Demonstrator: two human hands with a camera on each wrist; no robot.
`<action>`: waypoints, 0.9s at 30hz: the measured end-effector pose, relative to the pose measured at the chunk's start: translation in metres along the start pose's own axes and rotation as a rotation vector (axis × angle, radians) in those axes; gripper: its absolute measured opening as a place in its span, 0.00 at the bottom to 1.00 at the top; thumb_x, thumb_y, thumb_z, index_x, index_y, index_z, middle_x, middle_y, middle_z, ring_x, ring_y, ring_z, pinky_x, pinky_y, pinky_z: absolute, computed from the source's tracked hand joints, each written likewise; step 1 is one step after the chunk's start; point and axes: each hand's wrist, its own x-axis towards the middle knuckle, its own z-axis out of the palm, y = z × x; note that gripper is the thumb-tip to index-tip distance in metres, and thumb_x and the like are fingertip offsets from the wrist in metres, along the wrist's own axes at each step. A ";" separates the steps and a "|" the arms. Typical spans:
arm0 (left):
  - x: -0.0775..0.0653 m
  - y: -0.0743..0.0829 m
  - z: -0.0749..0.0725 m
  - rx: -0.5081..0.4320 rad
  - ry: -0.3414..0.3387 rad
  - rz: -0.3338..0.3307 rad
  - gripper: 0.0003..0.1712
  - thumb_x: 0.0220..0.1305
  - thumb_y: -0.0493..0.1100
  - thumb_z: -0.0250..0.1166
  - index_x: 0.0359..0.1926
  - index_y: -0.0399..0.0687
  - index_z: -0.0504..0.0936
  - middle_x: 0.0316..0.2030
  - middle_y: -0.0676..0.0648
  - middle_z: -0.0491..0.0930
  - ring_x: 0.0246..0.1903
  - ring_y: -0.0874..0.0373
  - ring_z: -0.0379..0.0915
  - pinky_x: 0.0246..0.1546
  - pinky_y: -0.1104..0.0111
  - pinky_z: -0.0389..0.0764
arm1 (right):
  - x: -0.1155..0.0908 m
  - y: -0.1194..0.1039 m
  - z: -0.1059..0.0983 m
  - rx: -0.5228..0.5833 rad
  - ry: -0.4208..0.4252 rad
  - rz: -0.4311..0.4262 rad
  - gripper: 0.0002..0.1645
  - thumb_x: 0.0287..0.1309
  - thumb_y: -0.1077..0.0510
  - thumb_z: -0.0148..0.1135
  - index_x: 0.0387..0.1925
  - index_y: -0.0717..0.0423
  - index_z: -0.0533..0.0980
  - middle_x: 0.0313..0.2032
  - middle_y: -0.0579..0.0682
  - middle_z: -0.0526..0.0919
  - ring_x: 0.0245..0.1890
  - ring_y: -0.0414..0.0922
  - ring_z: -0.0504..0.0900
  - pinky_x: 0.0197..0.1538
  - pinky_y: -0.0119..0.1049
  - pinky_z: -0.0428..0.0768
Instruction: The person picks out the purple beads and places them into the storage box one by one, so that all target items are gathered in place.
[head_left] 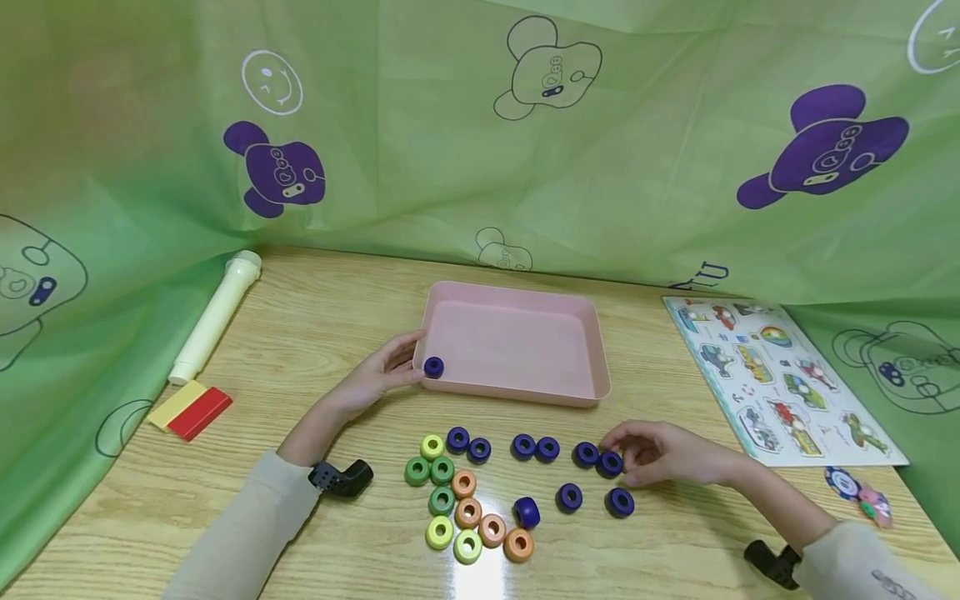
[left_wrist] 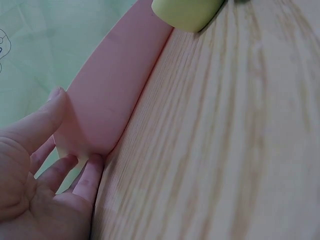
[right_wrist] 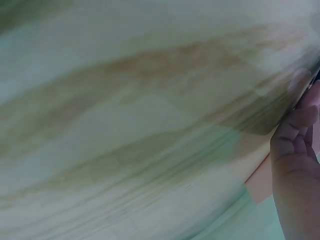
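Gripping the pink tray (head_left: 517, 337) is the left hand (head_left: 377, 372); one dark-blue bead (head_left: 433, 374) lies inside. Nine dark-blue beads (head_left: 527, 512) and other-coloured beads (head_left: 492, 540) are left on the table (head_left: 337, 325); the right hand (head_left: 667, 452) bends beside one, pinching or not, I cannot tell.

The left arm (head_left: 247, 525) reaches forward and inward, its pale sleeve (head_left: 258, 504) ending short of the bare wrist (head_left: 315, 433). The left hand (head_left: 378, 368) stands with its thumb (left_wrist: 42, 118) outstretched — the fingers (left_wrist: 90, 175) bent opposite it. The right arm (head_left: 780, 500) slants in from the right; the right hand (head_left: 671, 454) is low, fingers curved — thumb apart from the forefinger (head_left: 626, 430).
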 end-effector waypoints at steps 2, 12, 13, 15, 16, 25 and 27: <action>0.001 -0.006 -0.003 0.004 0.004 0.002 0.35 0.55 0.37 0.56 0.62 0.47 0.51 0.61 0.41 0.47 0.58 0.47 0.45 0.55 0.57 0.50 | 0.003 -0.001 0.000 -0.027 0.010 0.007 0.23 0.49 0.67 0.55 0.49 0.65 0.64 0.34 0.59 0.71 0.30 0.44 0.72 0.30 0.34 0.74; 0.006 -0.020 -0.008 0.039 0.003 0.031 0.36 0.54 0.43 0.58 0.62 0.51 0.52 0.61 0.43 0.49 0.58 0.49 0.47 0.55 0.57 0.52 | 0.010 -0.001 0.003 -0.100 0.034 0.003 0.22 0.45 0.65 0.60 0.45 0.61 0.67 0.30 0.56 0.72 0.27 0.42 0.72 0.25 0.32 0.73; 0.005 -0.020 -0.008 0.038 0.005 0.029 0.36 0.54 0.43 0.59 0.62 0.51 0.52 0.61 0.43 0.49 0.58 0.49 0.47 0.55 0.57 0.52 | 0.011 -0.001 0.004 -0.103 0.033 0.000 0.22 0.45 0.65 0.60 0.45 0.61 0.67 0.29 0.56 0.72 0.27 0.42 0.72 0.25 0.32 0.73; 0.005 -0.019 -0.008 0.037 0.005 0.028 0.36 0.54 0.43 0.58 0.62 0.52 0.52 0.61 0.43 0.49 0.58 0.49 0.47 0.55 0.57 0.52 | 0.012 -0.001 0.005 -0.111 0.036 -0.001 0.22 0.44 0.65 0.61 0.44 0.61 0.67 0.29 0.55 0.72 0.26 0.42 0.72 0.24 0.32 0.73; 0.005 -0.018 -0.008 0.037 0.006 0.025 0.36 0.54 0.43 0.58 0.62 0.52 0.53 0.61 0.43 0.49 0.58 0.49 0.47 0.55 0.58 0.53 | 0.012 -0.001 0.005 -0.113 0.036 0.003 0.21 0.44 0.65 0.61 0.44 0.61 0.67 0.28 0.55 0.72 0.26 0.42 0.71 0.24 0.32 0.73; 0.004 -0.018 -0.008 0.052 0.007 0.026 0.35 0.55 0.42 0.58 0.62 0.51 0.53 0.61 0.44 0.49 0.58 0.49 0.46 0.55 0.58 0.52 | 0.013 -0.010 0.003 -0.148 0.054 0.037 0.20 0.45 0.63 0.61 0.43 0.60 0.68 0.29 0.54 0.72 0.27 0.42 0.71 0.26 0.32 0.73; 0.005 -0.018 -0.008 0.053 0.007 0.025 0.35 0.55 0.42 0.58 0.62 0.52 0.53 0.61 0.44 0.49 0.58 0.50 0.46 0.55 0.58 0.52 | 0.014 -0.013 0.002 -0.163 0.064 0.029 0.20 0.45 0.63 0.61 0.42 0.60 0.68 0.30 0.54 0.72 0.27 0.43 0.71 0.27 0.33 0.73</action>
